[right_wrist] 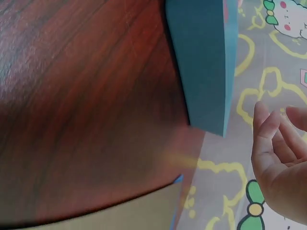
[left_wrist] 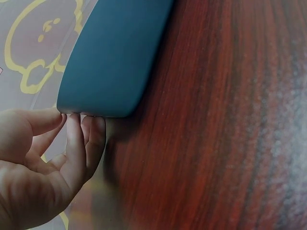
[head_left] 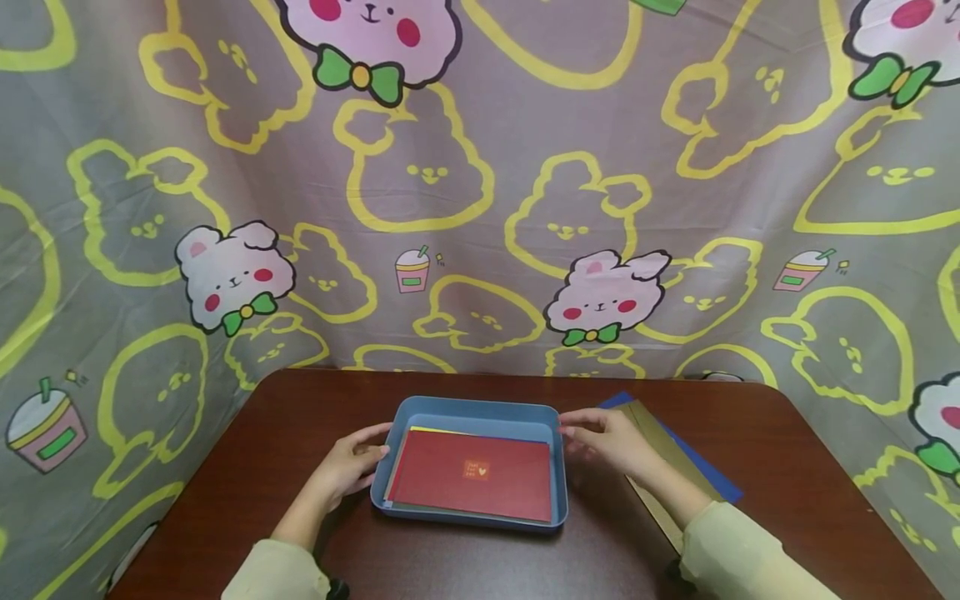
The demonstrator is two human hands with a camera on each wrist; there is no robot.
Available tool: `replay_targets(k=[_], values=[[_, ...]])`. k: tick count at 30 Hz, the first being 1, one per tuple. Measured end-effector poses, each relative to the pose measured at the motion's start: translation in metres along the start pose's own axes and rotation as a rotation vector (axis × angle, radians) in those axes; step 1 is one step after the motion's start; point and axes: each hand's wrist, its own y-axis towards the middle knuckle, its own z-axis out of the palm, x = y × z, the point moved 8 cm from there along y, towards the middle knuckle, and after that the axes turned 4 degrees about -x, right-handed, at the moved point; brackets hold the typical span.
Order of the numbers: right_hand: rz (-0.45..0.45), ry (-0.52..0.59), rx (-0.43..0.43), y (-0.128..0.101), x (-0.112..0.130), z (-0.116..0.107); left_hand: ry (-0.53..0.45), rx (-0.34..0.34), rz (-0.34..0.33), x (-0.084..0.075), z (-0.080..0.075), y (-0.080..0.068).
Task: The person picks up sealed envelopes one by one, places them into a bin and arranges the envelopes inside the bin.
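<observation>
A shallow blue tray (head_left: 468, 407) lies on the table with a stack of flat paper pieces in it. On top is a red card or envelope (head_left: 472, 479) bearing a small orange label with a white heart. Yellow and other edges show beneath it. My left hand (head_left: 347, 468) is at the tray's left end, its fingertips touching the outer wall, as the left wrist view also shows. At the other end, my right hand (head_left: 609, 440) hovers by the right rim. In the right wrist view its fingers (right_wrist: 268, 136) are loosely bent, apart from the tray, holding nothing.
Right of the tray, partly beneath my right forearm, lie a tan flat piece (head_left: 663, 454) and a blue one (head_left: 708, 471) under it. The dark wooden table (head_left: 795, 500) ends at a patterned cloth (head_left: 480, 250) behind.
</observation>
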Motion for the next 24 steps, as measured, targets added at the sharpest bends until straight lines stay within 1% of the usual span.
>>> replay_targets(k=[7, 12, 18, 24], values=[[0.002, -0.008, -0.032, -0.004, 0.003, -0.019, 0.013, 0.010, 0.011, -0.002, 0.001, -0.001], [-0.024, -0.043, -0.045, -0.011, 0.004, -0.037, 0.010, 0.005, 0.011, -0.001, 0.001, -0.001], [-0.058, -0.068, -0.083, -0.027, 0.004, -0.061, 0.015, 0.005, 0.016, -0.001, 0.000, 0.000], [-0.049, -0.061, -0.134, -0.046, -0.003, -0.079, 0.003, 0.007, 0.006, 0.000, 0.000, 0.000]])
